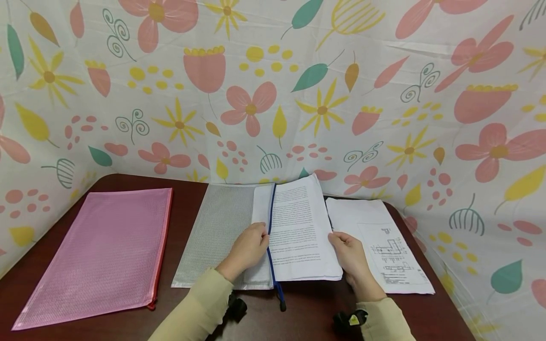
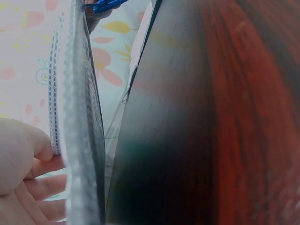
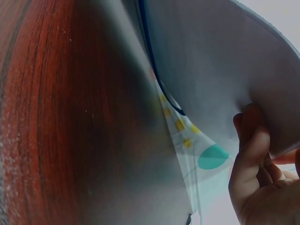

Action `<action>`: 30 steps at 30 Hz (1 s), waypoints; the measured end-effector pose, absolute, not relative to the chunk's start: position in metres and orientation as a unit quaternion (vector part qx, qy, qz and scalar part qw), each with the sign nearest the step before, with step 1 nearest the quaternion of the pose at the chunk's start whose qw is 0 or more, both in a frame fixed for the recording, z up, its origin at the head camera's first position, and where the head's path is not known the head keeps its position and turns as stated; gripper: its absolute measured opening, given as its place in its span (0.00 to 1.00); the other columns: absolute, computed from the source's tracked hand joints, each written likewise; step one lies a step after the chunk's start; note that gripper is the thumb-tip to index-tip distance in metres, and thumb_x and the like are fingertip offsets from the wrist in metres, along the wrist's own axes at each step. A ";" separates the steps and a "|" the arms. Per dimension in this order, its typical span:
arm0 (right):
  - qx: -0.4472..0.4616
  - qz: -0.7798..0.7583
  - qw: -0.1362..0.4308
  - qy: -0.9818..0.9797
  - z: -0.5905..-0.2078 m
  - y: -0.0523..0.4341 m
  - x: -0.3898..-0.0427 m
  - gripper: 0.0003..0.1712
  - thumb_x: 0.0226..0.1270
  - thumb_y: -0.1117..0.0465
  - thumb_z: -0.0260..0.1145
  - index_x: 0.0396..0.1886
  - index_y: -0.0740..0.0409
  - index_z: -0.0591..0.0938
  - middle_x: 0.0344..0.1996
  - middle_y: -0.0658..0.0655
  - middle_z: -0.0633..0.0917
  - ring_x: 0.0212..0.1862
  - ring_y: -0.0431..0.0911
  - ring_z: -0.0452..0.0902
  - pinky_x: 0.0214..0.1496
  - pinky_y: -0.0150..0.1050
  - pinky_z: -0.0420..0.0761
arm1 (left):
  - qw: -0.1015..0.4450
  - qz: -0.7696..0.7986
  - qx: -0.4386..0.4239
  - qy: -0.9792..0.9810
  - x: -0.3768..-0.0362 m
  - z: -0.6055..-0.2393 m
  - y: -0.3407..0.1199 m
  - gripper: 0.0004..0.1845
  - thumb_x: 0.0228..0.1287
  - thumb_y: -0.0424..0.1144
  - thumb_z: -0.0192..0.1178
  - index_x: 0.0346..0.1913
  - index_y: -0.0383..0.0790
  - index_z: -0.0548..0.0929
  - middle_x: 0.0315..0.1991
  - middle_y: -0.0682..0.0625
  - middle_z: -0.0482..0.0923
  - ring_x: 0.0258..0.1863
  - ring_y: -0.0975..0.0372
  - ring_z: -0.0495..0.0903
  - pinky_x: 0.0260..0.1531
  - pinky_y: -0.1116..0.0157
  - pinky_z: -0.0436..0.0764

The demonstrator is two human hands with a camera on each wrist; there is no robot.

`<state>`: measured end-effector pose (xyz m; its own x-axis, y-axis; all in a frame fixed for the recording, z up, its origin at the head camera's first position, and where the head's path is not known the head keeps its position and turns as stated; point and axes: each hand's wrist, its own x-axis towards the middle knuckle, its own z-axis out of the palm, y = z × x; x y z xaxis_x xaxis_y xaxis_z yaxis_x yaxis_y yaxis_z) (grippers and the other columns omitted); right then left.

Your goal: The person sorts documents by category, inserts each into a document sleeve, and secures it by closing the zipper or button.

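Note:
A grey mesh zipper pouch [image 1: 217,232] with a blue zip edge [image 1: 271,213] lies in the middle of the table. My left hand [image 1: 251,244] pinches the pouch at its zip edge; in the left wrist view its thumb and fingers [image 2: 49,187] are at the mesh rim. A stack of printed paper [image 1: 298,227] sits partly inside the pouch, its left part showing through the mesh and the rest sticking out to the right. My right hand [image 1: 351,258] grips the stack's right edge between thumb and fingers, and in the right wrist view the sheets [image 3: 211,61] bend upward.
A pink mesh zipper pouch [image 1: 102,246] with a red zip lies flat on the left. At the right, other sheets with a line drawing [image 1: 384,255] rest on the dark wood table [image 1: 307,312]. A flowered cloth [image 1: 273,94] hangs behind and around the table.

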<state>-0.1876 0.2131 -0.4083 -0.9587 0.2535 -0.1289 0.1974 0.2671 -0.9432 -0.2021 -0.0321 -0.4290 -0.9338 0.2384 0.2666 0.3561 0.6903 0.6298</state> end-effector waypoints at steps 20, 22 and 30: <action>-0.131 0.590 0.026 -0.796 -0.407 0.210 -0.184 0.20 0.71 0.58 0.55 0.52 0.71 0.77 0.31 0.55 0.84 0.27 0.38 0.79 0.27 0.32 0.79 | 0.084 -0.357 -0.173 -0.914 -0.200 -0.430 -0.031 0.14 0.67 0.34 0.51 0.21 0.42 0.71 0.58 0.37 0.75 0.59 0.47 0.74 0.44 0.58 0.75; -0.131 0.591 0.025 -0.796 -0.407 0.209 -0.184 0.20 0.71 0.59 0.54 0.52 0.70 0.77 0.31 0.55 0.84 0.27 0.39 0.79 0.27 0.32 0.79 | 0.084 -0.357 -0.175 -0.914 -0.201 -0.430 -0.031 0.14 0.67 0.34 0.51 0.21 0.42 0.71 0.58 0.37 0.75 0.59 0.47 0.74 0.43 0.58 0.75; -0.126 0.584 0.028 -0.802 -0.408 0.207 -0.185 0.20 0.71 0.58 0.53 0.51 0.70 0.77 0.36 0.61 0.84 0.28 0.40 0.80 0.27 0.33 0.80 | 0.085 -0.353 -0.182 -0.914 -0.202 -0.430 -0.030 0.13 0.67 0.34 0.52 0.22 0.41 0.72 0.58 0.36 0.75 0.57 0.48 0.76 0.40 0.60 0.75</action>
<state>-0.1849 0.2075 -0.4079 -0.9668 0.2344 -0.1014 0.1684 0.2868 -0.9431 -0.2017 -0.0296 -0.4297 -0.9196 0.2719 0.2836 0.3919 0.6850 0.6141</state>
